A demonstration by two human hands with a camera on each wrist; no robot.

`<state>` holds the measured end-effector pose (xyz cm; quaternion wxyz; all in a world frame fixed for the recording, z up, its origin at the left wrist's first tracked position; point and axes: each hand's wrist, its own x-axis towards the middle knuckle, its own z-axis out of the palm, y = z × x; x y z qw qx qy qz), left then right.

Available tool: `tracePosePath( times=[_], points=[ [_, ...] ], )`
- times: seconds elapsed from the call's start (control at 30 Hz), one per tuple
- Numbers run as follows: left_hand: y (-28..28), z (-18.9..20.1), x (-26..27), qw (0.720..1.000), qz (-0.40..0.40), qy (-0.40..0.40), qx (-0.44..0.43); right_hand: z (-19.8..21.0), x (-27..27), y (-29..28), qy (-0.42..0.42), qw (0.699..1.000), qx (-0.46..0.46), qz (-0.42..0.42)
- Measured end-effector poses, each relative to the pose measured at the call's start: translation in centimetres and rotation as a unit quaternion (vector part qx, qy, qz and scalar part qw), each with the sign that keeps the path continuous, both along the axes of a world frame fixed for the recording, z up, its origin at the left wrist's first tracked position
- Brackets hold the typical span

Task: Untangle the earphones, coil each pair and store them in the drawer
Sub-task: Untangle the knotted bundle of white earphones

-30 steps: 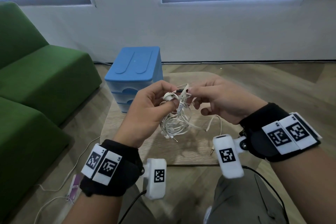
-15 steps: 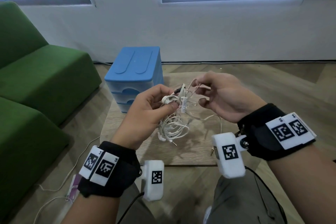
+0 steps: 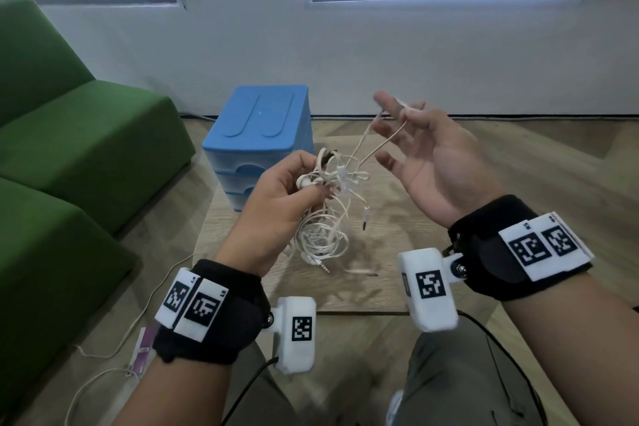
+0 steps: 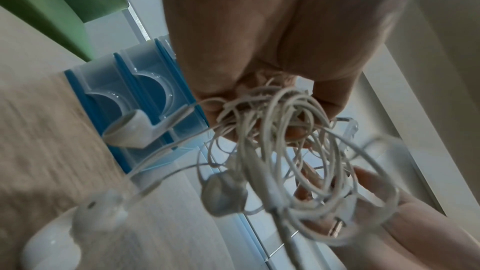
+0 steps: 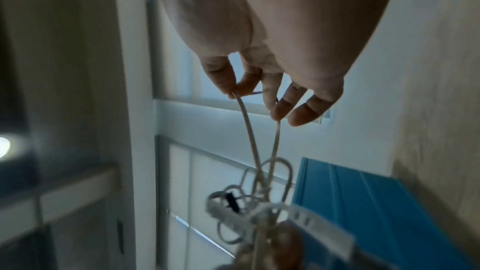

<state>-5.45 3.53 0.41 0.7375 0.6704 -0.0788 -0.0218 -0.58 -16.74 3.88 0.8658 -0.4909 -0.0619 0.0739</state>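
Note:
My left hand (image 3: 309, 181) grips a tangled bundle of white earphones (image 3: 323, 235) above the wooden table (image 3: 373, 290); loops and a jack plug hang below it. The left wrist view shows the bundle (image 4: 291, 151) under my curled fingers, with earbuds (image 4: 132, 130) dangling. My right hand (image 3: 397, 128) is raised up and to the right, fingers spread, with a loop of cable (image 3: 366, 138) drawn out of the tangle. In the right wrist view its thumb and forefinger (image 5: 228, 81) pinch this cable (image 5: 249, 130). The blue drawer unit (image 3: 259, 124) stands behind the hands, drawers closed.
A green sofa (image 3: 86, 156) runs along the left. On the floor at lower left lie a purple item (image 3: 141, 349) and a white cord (image 3: 103, 377). A white wall with windows stands behind the drawer unit. My knees are below the table's near edge.
My right hand has moved up and to the right, away from the left hand, drawing a long loop of cable out of the tangle. The left hand keeps gripping the bundle.

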Motion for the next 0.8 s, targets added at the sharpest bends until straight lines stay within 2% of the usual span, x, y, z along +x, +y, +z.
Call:
tracePosePath(
  times=[0.17, 0.37, 0.47, 0.53, 0.6, 0.7, 0.77, 0.8],
  points=[
    [0.1, -0.1, -0.2, 0.999, 0.015, 0.02, -0.03, 0.2, 0.4, -0.1, -0.095, 0.984, -0.129, -0.072],
    [-0.4, 0.1, 0.0, 0.999, 0.022, 0.028, -0.039, -0.2, 0.5, -0.3, -0.183, 0.96, -0.201, -0.071],
    [-0.5, 0.2, 0.0, 0.999, 0.023, 0.026, -0.037, -0.9, 1.0, -0.4, -0.167, 0.959, -0.218, -0.065],
    [-0.5, 0.1, 0.1, 0.999, 0.028, 0.026, -0.035, -1.4, 1.2, -0.6, -0.108, 0.966, -0.23, -0.05],
    [-0.4, 0.2, 0.1, 0.999, 0.033, 0.025, -0.031, -2.0, 1.2, -0.9, -0.053, 0.96, -0.271, -0.043],
    [-0.3, 0.3, 0.1, 0.998, 0.035, 0.035, -0.037, -2.7, 1.0, -1.0, -0.018, 0.921, -0.384, -0.068],
    [-0.3, 0.4, 0.2, 0.998, 0.033, 0.035, -0.032, -3.2, 1.1, -1.1, -0.037, 0.89, -0.438, -0.121],
    [-0.3, 0.4, 0.2, 0.999, 0.031, 0.035, -0.027, -3.1, 1.1, -1.2, -0.065, 0.885, -0.439, -0.142]
  ],
)
